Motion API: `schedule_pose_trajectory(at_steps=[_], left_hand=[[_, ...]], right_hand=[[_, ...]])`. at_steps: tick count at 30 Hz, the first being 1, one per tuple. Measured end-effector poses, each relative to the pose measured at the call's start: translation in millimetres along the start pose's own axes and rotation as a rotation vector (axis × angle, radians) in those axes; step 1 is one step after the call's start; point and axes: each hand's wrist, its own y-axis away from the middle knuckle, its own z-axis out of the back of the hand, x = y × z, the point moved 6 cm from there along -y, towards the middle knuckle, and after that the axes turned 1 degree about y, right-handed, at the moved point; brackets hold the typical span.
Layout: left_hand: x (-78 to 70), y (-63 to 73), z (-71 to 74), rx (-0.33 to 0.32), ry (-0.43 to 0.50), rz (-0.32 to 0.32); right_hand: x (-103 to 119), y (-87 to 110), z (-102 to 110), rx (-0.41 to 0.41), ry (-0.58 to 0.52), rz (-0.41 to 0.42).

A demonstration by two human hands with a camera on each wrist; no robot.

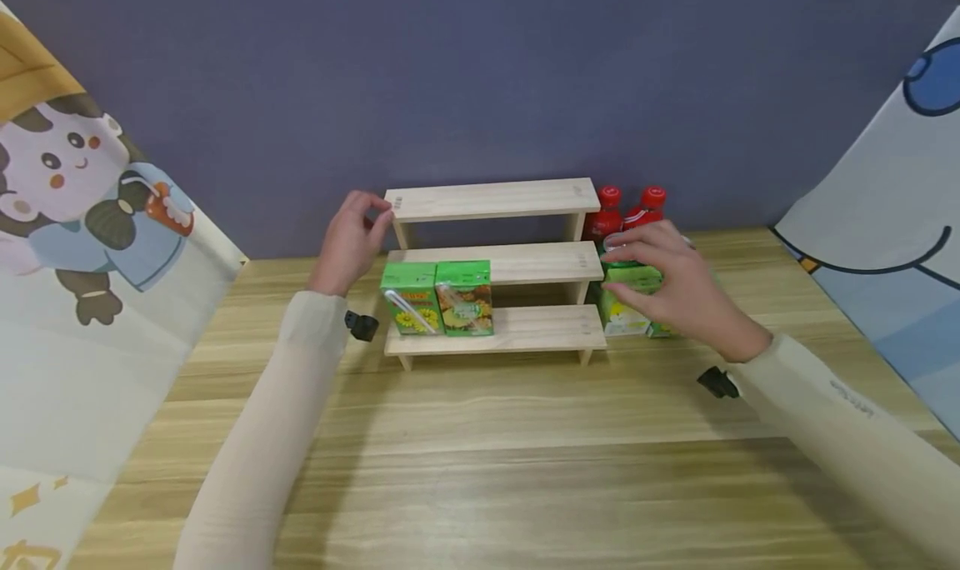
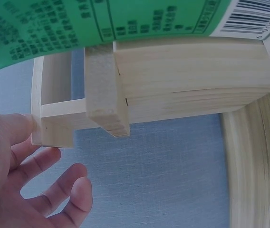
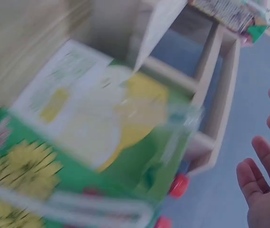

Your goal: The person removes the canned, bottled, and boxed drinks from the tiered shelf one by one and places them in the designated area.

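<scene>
A three-tier wooden shelf [image 1: 495, 262] stands against the back wall. My left hand [image 1: 351, 241] is at the left end of its top tier. In the left wrist view, the thumb and forefinger of that hand [image 2: 30, 166] pinch the end of a board [image 2: 37, 104], the other fingers loosely bent. Two green drink cartons [image 1: 411, 299] [image 1: 465, 299] stand side by side on the bottom tier, at its left. My right hand [image 1: 667, 274] hovers over a group of items right of the shelf, fingers spread around nothing. Beneath it are a green-and-white carton [image 3: 92, 114] and a green drink carton [image 3: 30, 166].
Two red-capped bottles [image 1: 610, 207] [image 1: 651, 203] stand behind the cartons on the right, partly hidden by my hand. A wood-grain table [image 1: 480, 470] lies under everything. Cartoon-printed panels [image 1: 90, 178] [image 1: 885, 195] flank it, and a dark blue wall [image 1: 480, 78] rises behind.
</scene>
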Motion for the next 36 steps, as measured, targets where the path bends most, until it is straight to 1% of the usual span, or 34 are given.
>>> schedule_pose_trajectory(at_steps=[6, 10, 12, 18, 22, 25, 31, 36], left_hand=[[1.5, -1.5, -0.5, 0.002, -0.001, -0.003], [1.7, -1.6, -0.8, 0.006, 0.003, -0.002], [1.9, -1.6, -1.0, 0.009, 0.002, 0.001], [3.1, -2.0, -1.1, 0.012, 0.005, 0.008], [3.6, -2.4, -1.0, 0.012, 0.006, 0.011], [3.3, -2.8, -0.9, 0.007, 0.011, 0.003], [3.6, -1.6, 0.4, -0.003, 0.004, -0.002], [1.4, -1.7, 0.9, -0.006, 0.001, -0.009]], right_hand=[[21.5, -23.9, -21.6, 0.041, -0.067, 0.078], [34.6, -35.7, -33.2, 0.058, -0.103, 0.129], [39.6, -39.9, -38.2, 0.067, -0.111, 0.136], [53.0, -50.5, -51.1, 0.109, -0.144, 0.115], [61.8, -58.9, -64.3, 0.169, -0.187, 0.116], [67.2, -65.3, -76.7, 0.221, -0.199, 0.108], [74.7, -76.4, -99.6, 0.304, -0.177, 0.086], [76.4, -79.5, -105.9, 0.326, -0.175, 0.058]])
